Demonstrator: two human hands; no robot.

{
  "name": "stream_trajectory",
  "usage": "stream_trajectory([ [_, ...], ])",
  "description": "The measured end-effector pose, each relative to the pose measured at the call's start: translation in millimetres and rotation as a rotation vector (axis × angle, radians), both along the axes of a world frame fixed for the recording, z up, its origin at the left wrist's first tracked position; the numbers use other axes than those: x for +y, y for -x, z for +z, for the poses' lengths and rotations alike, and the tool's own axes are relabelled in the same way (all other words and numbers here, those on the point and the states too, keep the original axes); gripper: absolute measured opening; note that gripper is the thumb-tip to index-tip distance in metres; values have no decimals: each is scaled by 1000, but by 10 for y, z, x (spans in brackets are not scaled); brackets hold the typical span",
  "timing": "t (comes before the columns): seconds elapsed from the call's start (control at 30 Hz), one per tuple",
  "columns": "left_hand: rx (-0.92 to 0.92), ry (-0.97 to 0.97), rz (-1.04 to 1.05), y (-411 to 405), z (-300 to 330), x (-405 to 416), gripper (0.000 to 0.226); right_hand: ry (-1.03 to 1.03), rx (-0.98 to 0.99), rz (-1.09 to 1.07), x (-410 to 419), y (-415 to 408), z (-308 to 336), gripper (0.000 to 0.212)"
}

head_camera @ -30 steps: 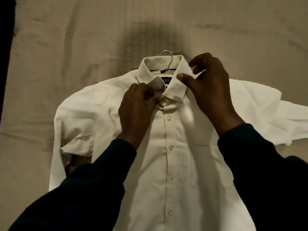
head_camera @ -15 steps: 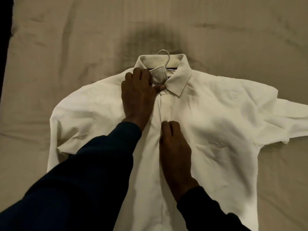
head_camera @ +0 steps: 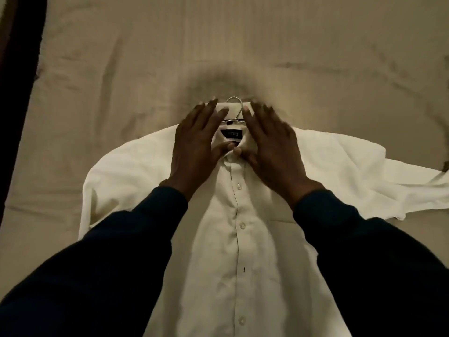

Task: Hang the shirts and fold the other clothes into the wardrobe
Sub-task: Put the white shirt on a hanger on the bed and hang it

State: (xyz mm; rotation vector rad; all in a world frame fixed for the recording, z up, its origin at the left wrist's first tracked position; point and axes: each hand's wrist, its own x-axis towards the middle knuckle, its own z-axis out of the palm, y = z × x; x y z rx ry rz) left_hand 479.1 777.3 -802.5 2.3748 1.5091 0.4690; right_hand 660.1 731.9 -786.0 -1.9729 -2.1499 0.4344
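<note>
A white button-up shirt (head_camera: 243,239) lies face up and buttoned on the bed, with a metal hanger hook (head_camera: 236,105) poking out above its collar. A dark label (head_camera: 230,134) shows inside the neck. My left hand (head_camera: 196,144) lies flat over the left side of the collar, fingers straight and spread. My right hand (head_camera: 272,147) lies flat over the right side of the collar, fingers straight too. Both thumbs meet near the top button. The fingertips are blurred.
The beige bedsheet (head_camera: 243,45) stretches out around the shirt, creased in places. A dark bed edge (head_camera: 17,81) runs down the left side. The shirt's right sleeve (head_camera: 401,181) sprawls toward the right border.
My right hand has moved up from the shirt front to the right collar side. My left hand has let go of the collar flap and flattened out. The collar now lies down.
</note>
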Motion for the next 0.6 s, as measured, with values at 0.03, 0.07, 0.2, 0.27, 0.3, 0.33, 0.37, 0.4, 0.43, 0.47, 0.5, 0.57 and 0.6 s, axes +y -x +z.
stream_trajectory([
  [0.03,48,23,8,26,-81,-37,71,52,-49,41,-54,-1,-109,74],
  [0.07,52,35,23,46,-128,-64,73,35,-61,61,-83,-11,-173,73],
  [0.2,-282,6,209,36,-23,13,52,-214,347,-176,206,-31,-1,43],
  [0.27,-309,25,320,59,53,107,38,-259,384,-279,418,-52,89,30],
  [0.3,-263,58,344,79,77,154,34,-215,321,-283,518,-60,116,28],
  [0.33,-219,93,345,94,79,193,30,-133,258,-252,610,-61,130,29],
  [0.37,-203,135,333,110,63,227,29,-36,211,-209,691,-49,131,33],
  [0.4,-215,181,313,130,52,259,31,47,183,-180,753,-18,118,36],
  [0.43,-253,234,293,156,36,286,35,87,176,-181,792,15,88,35],
  [0.47,-302,284,276,197,21,311,41,80,188,-211,823,57,60,30],
  [0.5,-344,333,264,239,17,312,47,59,209,-255,845,93,21,25],
  [0.57,-326,394,227,319,27,278,60,60,239,-320,861,156,-5,18],
  [0.6,-269,406,188,340,47,272,67,69,278,-347,872,167,2,15],
])
